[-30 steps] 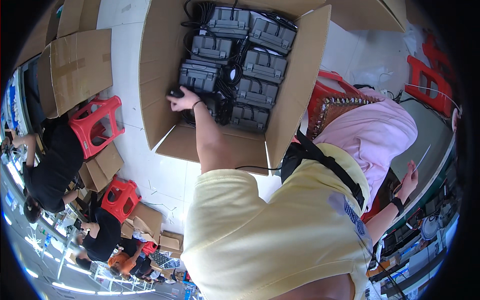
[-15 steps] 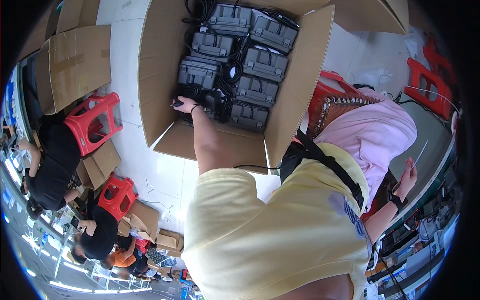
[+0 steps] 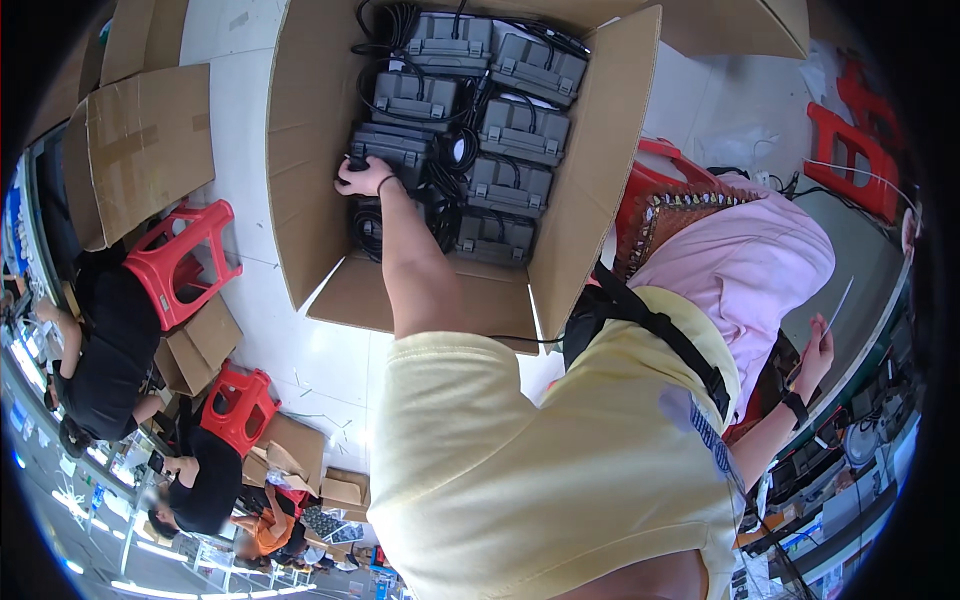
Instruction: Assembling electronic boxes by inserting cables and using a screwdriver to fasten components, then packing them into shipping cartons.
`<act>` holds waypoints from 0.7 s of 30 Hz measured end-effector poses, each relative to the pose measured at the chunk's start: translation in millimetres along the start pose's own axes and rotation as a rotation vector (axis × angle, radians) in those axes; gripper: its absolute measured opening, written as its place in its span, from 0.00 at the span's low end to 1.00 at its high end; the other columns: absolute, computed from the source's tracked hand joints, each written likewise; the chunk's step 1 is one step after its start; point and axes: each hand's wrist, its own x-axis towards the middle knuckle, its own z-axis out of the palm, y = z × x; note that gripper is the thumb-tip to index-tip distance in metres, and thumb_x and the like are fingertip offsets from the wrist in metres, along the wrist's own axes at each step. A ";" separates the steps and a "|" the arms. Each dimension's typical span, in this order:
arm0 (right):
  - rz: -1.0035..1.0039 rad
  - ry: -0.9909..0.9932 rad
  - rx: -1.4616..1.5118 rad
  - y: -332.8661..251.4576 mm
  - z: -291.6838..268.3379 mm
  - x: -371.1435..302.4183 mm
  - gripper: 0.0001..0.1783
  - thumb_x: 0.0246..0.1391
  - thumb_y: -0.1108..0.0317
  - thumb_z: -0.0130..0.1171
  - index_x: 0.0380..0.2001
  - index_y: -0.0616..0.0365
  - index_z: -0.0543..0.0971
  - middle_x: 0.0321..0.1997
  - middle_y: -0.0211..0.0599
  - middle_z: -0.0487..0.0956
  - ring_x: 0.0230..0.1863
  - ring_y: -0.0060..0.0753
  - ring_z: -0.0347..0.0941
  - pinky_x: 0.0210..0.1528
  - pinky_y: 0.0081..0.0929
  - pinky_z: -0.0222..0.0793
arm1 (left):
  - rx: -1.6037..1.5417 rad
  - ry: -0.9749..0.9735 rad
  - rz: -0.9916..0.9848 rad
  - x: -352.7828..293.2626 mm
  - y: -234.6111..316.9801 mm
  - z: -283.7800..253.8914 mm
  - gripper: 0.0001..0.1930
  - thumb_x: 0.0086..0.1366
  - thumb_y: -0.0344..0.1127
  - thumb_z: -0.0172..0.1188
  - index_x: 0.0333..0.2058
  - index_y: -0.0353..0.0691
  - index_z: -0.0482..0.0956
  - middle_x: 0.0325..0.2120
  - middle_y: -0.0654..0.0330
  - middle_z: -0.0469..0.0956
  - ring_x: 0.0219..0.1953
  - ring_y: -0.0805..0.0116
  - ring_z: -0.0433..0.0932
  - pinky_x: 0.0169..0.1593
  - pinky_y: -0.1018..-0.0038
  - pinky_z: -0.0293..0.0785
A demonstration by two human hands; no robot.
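Note:
My left hand (image 3: 366, 177) is inside a large cardboard box (image 3: 312, 140). Its fingers close round a small black piece with a pale tip, which looks like a cable plug (image 3: 357, 162). Beneath the hand is a dark grey plastic case with latches (image 3: 395, 145), one of several cases packed in two columns. Coiled black cables (image 3: 368, 230) lie on and between them. Out at the far right, my right hand (image 3: 817, 357) grips a thin white sheet-like thing seen almost edge-on (image 3: 843, 303). Its kind cannot be told.
Red plastic stools (image 3: 185, 262) stand at left, and another red stool (image 3: 853, 155) at upper right. Open cardboard boxes (image 3: 150, 140) line the left side. A cluttered workbench (image 3: 860, 440) runs along the right. People in dark clothes (image 3: 115, 335) work at the left.
My left hand has moved up along the left column of cases, away from the coiled cable near the front, still holding the black piece. The right hand stays put with the white thing.

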 end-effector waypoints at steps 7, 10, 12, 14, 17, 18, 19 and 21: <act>-0.009 -0.071 -0.038 -7.7 13.4 6.3 0.18 0.68 0.57 0.55 0.54 0.55 0.81 0.45 0.27 0.84 0.17 0.06 0.55 0.17 0.12 0.49 | -0.285 -0.113 0.103 -14.4 -22.7 -64.7 0.24 0.49 0.23 0.63 0.49 0.33 0.74 0.55 0.44 0.69 0.59 0.45 0.68 0.65 0.55 0.62; -0.024 -0.092 -0.059 -5.3 13.2 9.5 0.19 0.68 0.57 0.55 0.54 0.54 0.81 0.45 0.27 0.84 0.17 0.06 0.54 0.18 0.14 0.47 | -0.084 -0.378 0.768 -79.7 -8.6 -93.9 0.26 0.52 0.21 0.60 0.53 0.37 0.73 0.67 0.40 0.56 0.69 0.44 0.58 0.68 0.53 0.57; -0.039 -0.081 -0.073 -1.3 10.7 10.7 0.18 0.68 0.57 0.55 0.54 0.54 0.81 0.45 0.26 0.85 0.17 0.06 0.54 0.18 0.14 0.47 | 0.058 -0.727 0.816 -113.0 5.1 -93.4 0.30 0.53 0.22 0.63 0.57 0.43 0.72 0.71 0.42 0.49 0.72 0.44 0.52 0.70 0.49 0.55; -0.045 -0.074 -0.077 4.5 7.3 10.1 0.18 0.68 0.57 0.55 0.54 0.53 0.81 0.44 0.26 0.85 0.17 0.06 0.54 0.18 0.14 0.47 | 0.346 -1.038 0.829 -137.1 15.3 -88.5 0.36 0.52 0.25 0.68 0.62 0.48 0.68 0.73 0.44 0.46 0.73 0.45 0.50 0.70 0.47 0.55; -0.039 -0.063 -0.056 14.3 5.5 9.2 0.18 0.68 0.57 0.55 0.54 0.52 0.81 0.44 0.25 0.85 0.17 0.06 0.54 0.18 0.14 0.47 | 0.533 -1.009 0.854 -152.3 27.6 -80.8 0.48 0.51 0.34 0.74 0.69 0.52 0.58 0.74 0.48 0.42 0.73 0.49 0.51 0.68 0.45 0.55; -0.029 -0.056 -0.047 18.1 5.5 7.5 0.18 0.68 0.57 0.55 0.54 0.52 0.82 0.43 0.25 0.85 0.17 0.06 0.54 0.18 0.15 0.47 | 0.538 -0.877 0.888 -155.1 30.7 -80.3 0.49 0.51 0.36 0.75 0.69 0.52 0.57 0.74 0.48 0.42 0.74 0.50 0.51 0.68 0.44 0.54; -0.011 -0.048 -0.028 21.3 5.9 5.8 0.18 0.68 0.57 0.56 0.54 0.52 0.82 0.43 0.25 0.85 0.16 0.06 0.54 0.18 0.15 0.47 | 0.570 -0.764 0.898 -157.1 33.7 -80.1 0.50 0.50 0.38 0.76 0.70 0.52 0.55 0.74 0.49 0.41 0.74 0.51 0.50 0.68 0.42 0.53; -0.005 -0.050 -0.030 27.6 7.4 2.0 0.18 0.68 0.58 0.56 0.54 0.52 0.82 0.42 0.26 0.85 0.16 0.07 0.54 0.18 0.15 0.48 | 0.744 -0.718 0.635 -163.3 39.0 -80.5 0.59 0.46 0.41 0.79 0.72 0.55 0.48 0.74 0.54 0.41 0.73 0.52 0.50 0.65 0.36 0.55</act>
